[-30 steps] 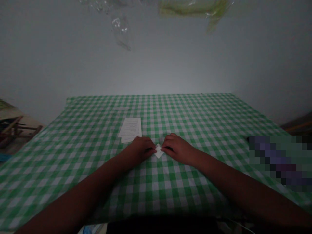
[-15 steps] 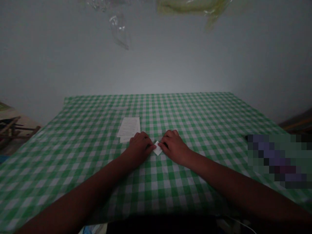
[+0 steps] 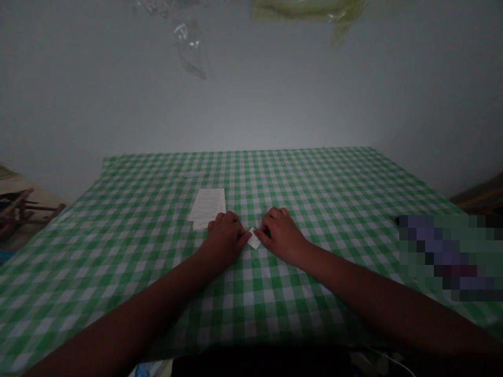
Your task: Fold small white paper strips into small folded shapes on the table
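Note:
A small folded white paper [image 3: 253, 240] lies on the green-and-white checked tablecloth [image 3: 314, 183] near the middle of the table. My left hand [image 3: 225, 238] presses on its left side with curled fingers. My right hand [image 3: 281, 235] pinches its right side, fingers closed on it. Most of the paper is hidden between the two hands. The light is dim.
A printed white sheet [image 3: 208, 207] lies just beyond my left hand. A blurred-out patch [image 3: 444, 256] sits on the cloth at the right. Wooden furniture [image 3: 19, 209] stands off the left edge. Clear plastic bags [image 3: 188, 36] hang on the wall above.
Both hands have shifted slightly away from me and closer together, and less of the small paper shows between them than one second ago.

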Available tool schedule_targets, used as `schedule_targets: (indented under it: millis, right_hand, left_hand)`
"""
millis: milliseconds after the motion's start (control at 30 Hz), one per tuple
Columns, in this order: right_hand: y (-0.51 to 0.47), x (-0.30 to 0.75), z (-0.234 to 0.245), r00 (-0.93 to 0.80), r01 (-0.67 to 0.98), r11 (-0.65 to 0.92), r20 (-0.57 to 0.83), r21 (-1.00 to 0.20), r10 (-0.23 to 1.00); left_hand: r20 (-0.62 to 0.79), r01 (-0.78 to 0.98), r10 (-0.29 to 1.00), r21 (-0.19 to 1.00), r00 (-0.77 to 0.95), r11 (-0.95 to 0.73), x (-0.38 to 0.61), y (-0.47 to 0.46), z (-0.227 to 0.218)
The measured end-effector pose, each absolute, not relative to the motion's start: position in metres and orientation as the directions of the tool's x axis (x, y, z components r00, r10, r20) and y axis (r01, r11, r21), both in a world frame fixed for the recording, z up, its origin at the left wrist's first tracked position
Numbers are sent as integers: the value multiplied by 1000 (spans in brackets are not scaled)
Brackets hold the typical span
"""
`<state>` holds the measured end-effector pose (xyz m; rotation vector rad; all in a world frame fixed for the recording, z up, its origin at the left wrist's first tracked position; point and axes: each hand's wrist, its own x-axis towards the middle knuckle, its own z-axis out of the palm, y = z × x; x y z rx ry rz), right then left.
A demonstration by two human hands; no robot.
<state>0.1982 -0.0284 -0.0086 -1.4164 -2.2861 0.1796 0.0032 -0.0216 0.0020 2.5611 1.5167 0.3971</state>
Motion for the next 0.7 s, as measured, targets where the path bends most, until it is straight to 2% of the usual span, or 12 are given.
schedule_targets:
  millis: [167, 367, 533, 700]
  right_hand:
    - [-26, 199, -8, -384, 816, 473, 301, -332, 873]
    - [-31, 203, -3, -497, 710, 597, 335, -374, 800]
    - [-46, 196, 3, -637, 658, 690, 265, -302, 724]
    - [-51, 195, 11, -638, 692, 674, 219, -258, 738]
  left_hand:
    - [145, 845, 882, 253, 449, -471, 4, -22, -1]
    - [235, 835, 870, 258, 434, -486, 4, -22, 0]
    - [268, 839, 862, 236, 430, -491, 5, -24, 5]
    - [247, 794, 849, 306, 467, -525, 4, -28, 9]
